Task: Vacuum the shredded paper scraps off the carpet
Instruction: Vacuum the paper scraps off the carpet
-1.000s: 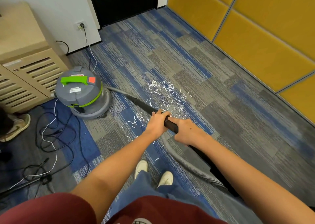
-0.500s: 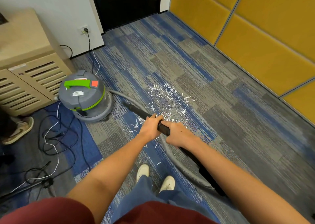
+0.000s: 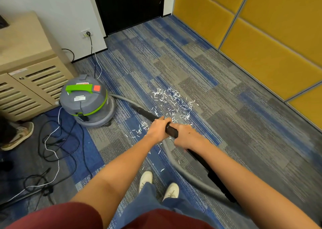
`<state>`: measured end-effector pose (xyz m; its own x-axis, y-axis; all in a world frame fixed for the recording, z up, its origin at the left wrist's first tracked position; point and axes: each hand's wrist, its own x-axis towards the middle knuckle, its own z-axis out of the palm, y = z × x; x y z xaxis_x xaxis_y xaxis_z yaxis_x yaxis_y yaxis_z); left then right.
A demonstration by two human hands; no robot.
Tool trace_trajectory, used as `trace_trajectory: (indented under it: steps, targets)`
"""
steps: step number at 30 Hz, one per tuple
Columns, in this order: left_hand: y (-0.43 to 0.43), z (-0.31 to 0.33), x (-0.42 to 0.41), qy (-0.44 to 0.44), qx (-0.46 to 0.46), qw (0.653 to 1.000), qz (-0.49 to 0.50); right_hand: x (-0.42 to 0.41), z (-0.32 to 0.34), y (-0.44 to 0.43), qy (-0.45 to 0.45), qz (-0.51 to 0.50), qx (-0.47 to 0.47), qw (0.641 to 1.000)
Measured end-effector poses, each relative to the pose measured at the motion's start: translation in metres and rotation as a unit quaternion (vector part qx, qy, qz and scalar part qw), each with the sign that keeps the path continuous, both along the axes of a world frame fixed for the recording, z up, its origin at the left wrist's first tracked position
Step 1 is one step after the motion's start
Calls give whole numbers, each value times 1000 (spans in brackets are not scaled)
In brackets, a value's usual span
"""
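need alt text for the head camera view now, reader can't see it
A person's left hand and right hand grip a black vacuum tube, seen from above, with white shredded paper scraps scattered on the blue-grey carpet beyond them. A grey canister vacuum with a green handle stands to the left.

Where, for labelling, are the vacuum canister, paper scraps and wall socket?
vacuum canister point(image 3: 90, 104), head view, grey lid.
paper scraps point(image 3: 164, 98), head view, densest patch.
wall socket point(image 3: 84, 34), head view, white plate.

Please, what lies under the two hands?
The left hand and right hand grip the black wand. Below it, paper scraps lie on the carpet. Whether more lie directly beneath the hands cannot be seen.
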<state>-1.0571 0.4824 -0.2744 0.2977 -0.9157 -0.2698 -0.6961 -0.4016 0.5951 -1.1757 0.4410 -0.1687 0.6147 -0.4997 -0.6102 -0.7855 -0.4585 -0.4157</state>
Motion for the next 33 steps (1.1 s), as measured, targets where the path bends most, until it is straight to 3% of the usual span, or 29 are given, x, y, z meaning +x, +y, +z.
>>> trace_trajectory:
  steps: [16,25,33]
  targets:
    - [6,6,-64,-67,19,995,-78,-70,5,12,32,-13,-6,999]
    - [23,2,-64,-65,-11,998,-5,-69,4,24,7,0,-8,1000]
    - [25,-6,-50,-35,24,999,-14,-52,-9,26,-1,-5,10,1000]
